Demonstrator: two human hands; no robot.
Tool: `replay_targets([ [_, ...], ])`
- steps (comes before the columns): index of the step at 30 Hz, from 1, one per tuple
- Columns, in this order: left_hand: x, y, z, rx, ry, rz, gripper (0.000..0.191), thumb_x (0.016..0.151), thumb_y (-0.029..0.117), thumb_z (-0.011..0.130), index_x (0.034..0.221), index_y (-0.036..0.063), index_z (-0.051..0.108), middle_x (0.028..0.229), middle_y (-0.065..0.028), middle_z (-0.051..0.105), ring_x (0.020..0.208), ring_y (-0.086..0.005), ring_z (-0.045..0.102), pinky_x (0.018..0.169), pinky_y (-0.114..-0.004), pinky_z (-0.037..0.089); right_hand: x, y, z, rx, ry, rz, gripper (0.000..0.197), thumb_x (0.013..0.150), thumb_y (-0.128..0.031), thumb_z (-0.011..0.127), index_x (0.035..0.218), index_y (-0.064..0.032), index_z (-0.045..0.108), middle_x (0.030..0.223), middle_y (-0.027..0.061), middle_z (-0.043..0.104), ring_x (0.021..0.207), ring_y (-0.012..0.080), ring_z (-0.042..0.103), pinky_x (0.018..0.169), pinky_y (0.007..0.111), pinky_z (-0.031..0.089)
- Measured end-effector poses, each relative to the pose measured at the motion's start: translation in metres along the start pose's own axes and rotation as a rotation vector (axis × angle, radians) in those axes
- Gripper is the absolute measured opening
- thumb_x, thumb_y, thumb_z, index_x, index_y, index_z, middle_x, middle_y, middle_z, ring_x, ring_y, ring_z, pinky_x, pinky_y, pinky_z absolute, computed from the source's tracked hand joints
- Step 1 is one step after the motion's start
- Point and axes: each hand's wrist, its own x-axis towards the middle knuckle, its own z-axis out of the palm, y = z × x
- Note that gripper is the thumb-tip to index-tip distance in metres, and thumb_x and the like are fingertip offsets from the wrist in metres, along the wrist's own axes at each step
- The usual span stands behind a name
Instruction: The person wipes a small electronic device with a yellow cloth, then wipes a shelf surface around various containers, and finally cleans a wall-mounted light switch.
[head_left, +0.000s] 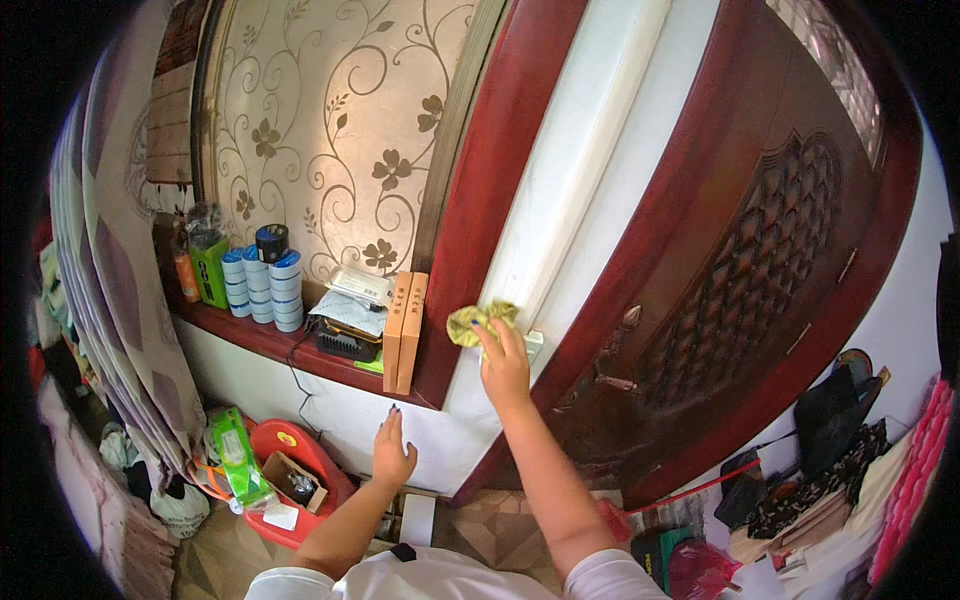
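Note:
My right hand (506, 371) holds a crumpled yellow-green cloth (463, 328) against the white wall strip (536, 255) between the window frame and the door. Just right of that hand, a white switch plate (534, 343) is partly hidden behind it. My left hand (394, 454) holds nothing. Its thumb stands apart from the fingers, which point up toward the dark red windowsill (262, 346). Whether it touches the white wall below the sill, I cannot tell. Two upright orange-brown boxes (403, 334) stand at the sill's right end, above my left hand.
Stacked blue-and-white rolls (262, 289), a green package (210, 270) and a black charger-like device (345, 341) crowd the sill. A cable (300, 382) hangs down. Below sits a red plastic chair (330, 457) bearing a small open box (289, 484). The brown door (675, 300) has a projecting handle (616, 382).

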Motion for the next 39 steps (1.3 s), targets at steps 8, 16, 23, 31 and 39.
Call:
replay_targets([
  [8, -0.004, 0.019, -0.019, -0.102, -0.01, 0.022, 0.06, 0.068, -0.001, 0.054, 0.123, -0.0103, 0.035, 0.125, -0.0291, 0.041, 0.115, -0.0427, 0.041, 0.099, -0.043, 0.033, -0.066, -0.016, 0.024, -0.041, 0.011, 0.244, 0.04, 0.068, 0.006, 0.059, 0.105, -0.0083, 0.059, 0.103, 0.0136, 0.055, 0.101, 0.0345, 0.052, 0.087, 0.041, 0.043],
  [16, -0.015, 0.024, -0.037, -0.226, -0.169, -0.104, 0.056, 0.07, 0.003, 0.058, 0.121, -0.0081, 0.04, 0.118, -0.0266, 0.048, 0.109, -0.0392, 0.048, 0.094, -0.041, 0.038, -0.144, -0.076, 0.018, 0.284, -0.204, 0.83, 0.037, 0.073, -0.002, 0.062, 0.109, -0.0041, 0.054, 0.101, 0.0132, 0.058, 0.094, 0.0265, 0.057, 0.081, 0.035, 0.045],
  [23, -0.022, 0.024, -0.027, -0.874, -0.507, -0.384, 0.05, 0.08, 0.014, 0.059, 0.123, -0.0041, 0.041, 0.115, -0.0201, 0.053, 0.109, -0.0249, 0.051, 0.09, -0.033, 0.04, -0.168, -0.104, 0.001, 0.856, -0.009, 1.321, 0.046, 0.076, -0.005, 0.064, 0.118, -0.0024, 0.046, 0.112, 0.0086, 0.051, 0.102, 0.0175, 0.049, 0.087, 0.029, 0.041],
  [31, -0.016, 0.015, -0.046, -1.263, -0.714, -0.729, 0.062, 0.084, 0.022, 0.049, 0.137, 0.0023, 0.022, 0.132, -0.0128, 0.038, 0.119, -0.0235, 0.038, 0.1, -0.036, 0.029, -0.18, -0.102, -0.025, 1.242, -0.264, 1.42, 0.065, 0.07, -0.001, 0.069, 0.126, -0.0061, 0.037, 0.121, 0.0085, 0.043, 0.112, 0.0199, 0.043, 0.094, 0.032, 0.039],
  [39, 0.002, 0.004, -0.048, -1.186, -1.163, -0.222, 0.062, 0.072, 0.0, 0.051, 0.132, 0.0036, 0.036, 0.134, -0.0093, 0.04, 0.122, -0.0232, 0.038, 0.102, -0.031, 0.027, -0.174, -0.084, -0.043, 0.903, -0.663, 1.067, 0.047, 0.072, -0.003, 0.064, 0.116, -0.0029, 0.046, 0.118, 0.0098, 0.049, 0.109, 0.0202, 0.047, 0.091, 0.029, 0.038],
])
